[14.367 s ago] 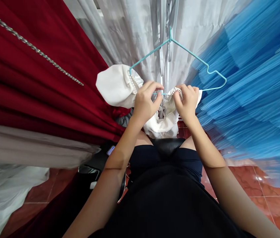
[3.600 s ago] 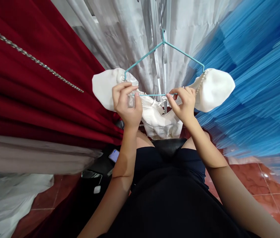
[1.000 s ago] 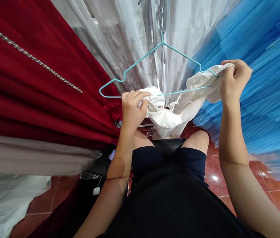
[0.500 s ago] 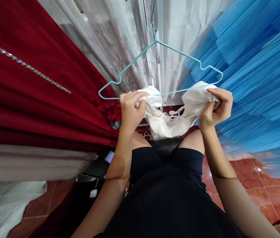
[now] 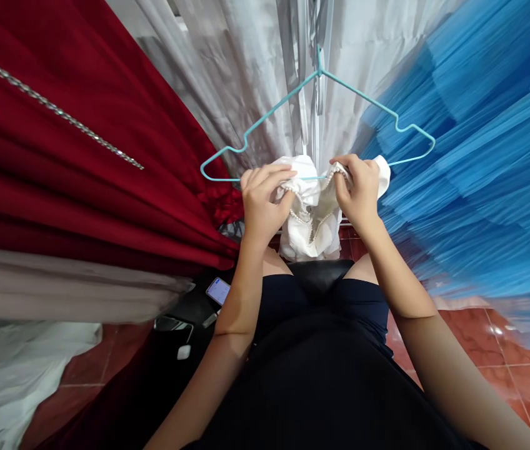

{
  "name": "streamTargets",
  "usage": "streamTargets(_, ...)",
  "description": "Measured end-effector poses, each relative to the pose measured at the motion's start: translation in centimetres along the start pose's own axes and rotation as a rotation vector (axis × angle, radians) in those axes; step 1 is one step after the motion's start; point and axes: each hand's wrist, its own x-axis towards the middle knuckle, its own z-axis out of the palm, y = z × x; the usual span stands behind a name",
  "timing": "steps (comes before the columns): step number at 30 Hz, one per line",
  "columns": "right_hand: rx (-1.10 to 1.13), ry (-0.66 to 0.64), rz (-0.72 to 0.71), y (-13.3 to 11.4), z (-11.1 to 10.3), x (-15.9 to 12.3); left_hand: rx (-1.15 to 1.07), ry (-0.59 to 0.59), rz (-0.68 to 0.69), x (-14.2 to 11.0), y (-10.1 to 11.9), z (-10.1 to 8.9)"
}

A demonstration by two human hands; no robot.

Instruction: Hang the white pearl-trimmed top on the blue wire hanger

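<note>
A white dress bodice (image 5: 314, 236) with pearl-beaded edges hangs folded over the bottom bar of a light blue hanger (image 5: 284, 100). My left hand (image 5: 265, 200) is closed on the left part of the bodice, thumb at the beaded edge and fingers over the top near the bar. My right hand (image 5: 357, 187) pinches the right part by its beaded edge, and white fabric shows on both sides of that hand. The two hands are close together. Below them the lower end of the bodice comes down near my knees.
Red fabric (image 5: 82, 194) with a rhinestone strip (image 5: 59, 109) hangs at left. Blue tulle (image 5: 480, 169) fills the right, and white fabric (image 5: 246, 56) hangs behind the hanger. A lit phone (image 5: 218, 290) lies left of my lap. The floor has red tiles (image 5: 513, 337).
My right hand has moved left, toward my left hand, drawing its side of the bodice inward, so the neckline gap is narrower. The hanger and surroundings appear shifted slightly right.
</note>
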Motion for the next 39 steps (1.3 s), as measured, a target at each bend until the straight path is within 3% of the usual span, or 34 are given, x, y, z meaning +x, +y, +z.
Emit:
streamTargets(3, 0.020, -0.009, 0.023, -0.6, -0.4, 0.3, -0.071, 0.265, -0.014, -1.7, -0.1, 0.4)
streamTargets(6, 0.044, -0.009, 0.021, -0.6, -0.2, 0.5, -0.117, 0.522, -0.228, -4.2, -1.5, 0.5)
streamTargets(9, 0.049, -0.014, 0.009, -0.3, 0.0, 0.6, -0.188, 0.621, -0.472, -5.5, -4.4, -0.2)
streamTargets(12, 0.048, -0.013, 0.012, -0.2, -0.1, 0.6, -0.211, 0.648, -0.551, -4.3, -7.3, -2.4)
streamTargets(16, 0.044, -0.017, 0.015, -0.4, -0.6, 0.6, -0.107, 0.728, -0.382, 0.5, -8.5, -6.3)
streamTargets(20, 0.020, 0.016, 0.010, -0.9, -1.0, 0.3, 0.015, 0.547, -0.247, 5.7, -6.6, -8.4)
streamTargets(24, 0.002, 0.035, 0.016, -1.4, -0.8, -0.3, 0.013, 0.304, -0.135, 8.1, -3.3, -7.2)
streamTargets(27, 0.007, 0.024, 0.040, -1.6, -0.7, -0.5, -0.041, 0.206, -0.078, 7.0, -0.7, -5.5)
streamTargets(31, -0.030, 0.026, 0.051, -1.6, -0.8, -0.6, -0.061, 0.068, -0.126, 4.0, 1.8, -3.2)
streamTargets(35, -0.054, 0.017, 0.038, -1.5, -0.8, -0.5, -0.125, -0.205, -0.029, 2.1, 2.3, -0.3)
streamTargets(39, 0.018, 0.026, 0.008, -1.5, -1.1, -0.4, -0.109, -0.256, -0.019, 1.4, 2.0, 1.6)
